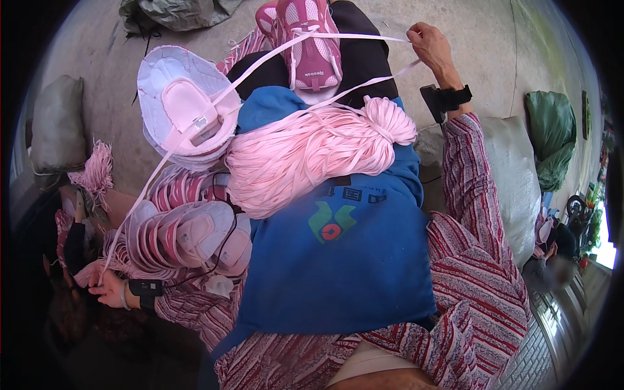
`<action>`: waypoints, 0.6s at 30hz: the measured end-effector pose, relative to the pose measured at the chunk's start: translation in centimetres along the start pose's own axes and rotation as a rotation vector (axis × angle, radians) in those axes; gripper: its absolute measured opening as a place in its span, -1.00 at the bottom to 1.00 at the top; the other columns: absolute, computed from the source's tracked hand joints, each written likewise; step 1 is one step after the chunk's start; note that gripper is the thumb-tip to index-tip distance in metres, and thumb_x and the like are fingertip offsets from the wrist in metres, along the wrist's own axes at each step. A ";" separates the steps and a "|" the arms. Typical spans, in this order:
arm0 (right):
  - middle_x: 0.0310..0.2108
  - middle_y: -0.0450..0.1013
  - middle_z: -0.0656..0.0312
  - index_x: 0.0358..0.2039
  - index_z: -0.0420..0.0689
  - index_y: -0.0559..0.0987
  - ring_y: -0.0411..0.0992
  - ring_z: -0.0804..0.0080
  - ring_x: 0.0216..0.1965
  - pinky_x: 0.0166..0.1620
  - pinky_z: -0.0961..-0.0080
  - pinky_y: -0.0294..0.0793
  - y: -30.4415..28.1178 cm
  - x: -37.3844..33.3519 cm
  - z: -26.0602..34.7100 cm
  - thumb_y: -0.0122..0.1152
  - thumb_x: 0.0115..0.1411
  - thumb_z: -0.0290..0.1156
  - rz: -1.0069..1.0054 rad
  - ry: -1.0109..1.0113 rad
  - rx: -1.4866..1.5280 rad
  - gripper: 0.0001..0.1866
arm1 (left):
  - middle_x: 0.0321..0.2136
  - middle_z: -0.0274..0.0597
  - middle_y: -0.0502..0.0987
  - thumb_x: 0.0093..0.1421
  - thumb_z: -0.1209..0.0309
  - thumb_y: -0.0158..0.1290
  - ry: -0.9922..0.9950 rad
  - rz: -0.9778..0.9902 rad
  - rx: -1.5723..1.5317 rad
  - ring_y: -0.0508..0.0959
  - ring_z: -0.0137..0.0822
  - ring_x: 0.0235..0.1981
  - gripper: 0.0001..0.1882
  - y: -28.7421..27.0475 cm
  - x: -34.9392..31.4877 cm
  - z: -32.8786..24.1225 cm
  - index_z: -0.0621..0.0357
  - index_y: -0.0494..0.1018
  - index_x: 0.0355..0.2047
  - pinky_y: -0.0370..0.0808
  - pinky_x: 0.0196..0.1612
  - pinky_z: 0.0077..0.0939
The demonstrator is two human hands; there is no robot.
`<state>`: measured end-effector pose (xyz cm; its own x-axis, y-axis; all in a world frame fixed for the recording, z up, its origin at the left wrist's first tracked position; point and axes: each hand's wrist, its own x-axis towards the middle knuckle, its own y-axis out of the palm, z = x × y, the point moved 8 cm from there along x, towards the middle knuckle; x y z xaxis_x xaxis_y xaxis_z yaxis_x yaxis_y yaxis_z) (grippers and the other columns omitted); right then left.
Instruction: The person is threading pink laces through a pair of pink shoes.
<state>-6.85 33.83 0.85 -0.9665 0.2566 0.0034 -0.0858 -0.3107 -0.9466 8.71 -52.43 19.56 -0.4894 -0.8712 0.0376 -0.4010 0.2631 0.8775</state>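
A pink shoe upper with white mesh sits upright across my knees at the top middle. A pale pink shoelace is threaded at its top and stretches out to both sides. My left hand, low at the left, pinches the far end of that long strand. At the upper right, my right hand is closed on the lace's other side. A second strand runs from near this hand back toward a thick bundle of pink laces on my lap. The fingertips of both hands are small in view.
Nested pale shoe uppers stand left of my lap, and more stacked uppers lie below them. Grey-green sacks and a green sack rest on the concrete floor. Another person sits at the far right.
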 end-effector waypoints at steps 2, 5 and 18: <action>-0.49 0.48 0.17 -0.34 -0.15 0.58 0.47 0.31 -0.49 -0.35 0.46 0.46 -1.9 -0.8 4.1 0.10 0.14 -0.23 -0.203 -0.195 0.004 -0.75 | -0.52 -0.21 0.28 0.25 0.16 -0.16 -0.290 0.289 0.079 0.29 -0.30 -0.49 -0.68 2.6 -0.9 3.1 0.19 0.36 -0.33 0.23 -0.23 -0.17; -0.39 0.50 0.16 -0.28 -0.15 0.54 0.48 0.36 -0.43 -0.35 0.56 0.48 -2.4 -2.1 9.3 0.09 0.19 -0.30 -0.087 -0.251 0.418 -0.80 | -0.62 -0.39 0.16 0.25 0.40 -0.09 -0.586 0.504 0.529 0.11 -0.57 -0.71 -0.86 7.0 -11.2 16.3 0.25 0.32 -0.36 0.15 -0.51 -0.65; -0.41 0.31 0.10 -0.34 -0.17 0.49 0.35 0.16 -0.34 -0.33 0.41 0.37 -1.1 -5.4 22.7 0.15 0.03 -0.50 0.116 -0.686 0.462 -0.86 | -0.47 -0.19 0.52 0.14 0.22 0.06 -0.492 1.607 1.439 0.50 -0.40 -0.62 -0.71 7.9 -36.0 42.1 0.21 0.45 -0.28 0.44 -0.47 -0.58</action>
<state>-7.01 11.99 9.21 -0.8954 -0.3680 0.2507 0.0775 -0.6832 -0.7261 -9.45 -1.51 4.98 -0.9014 0.4112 -0.1355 0.4026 0.6809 -0.6118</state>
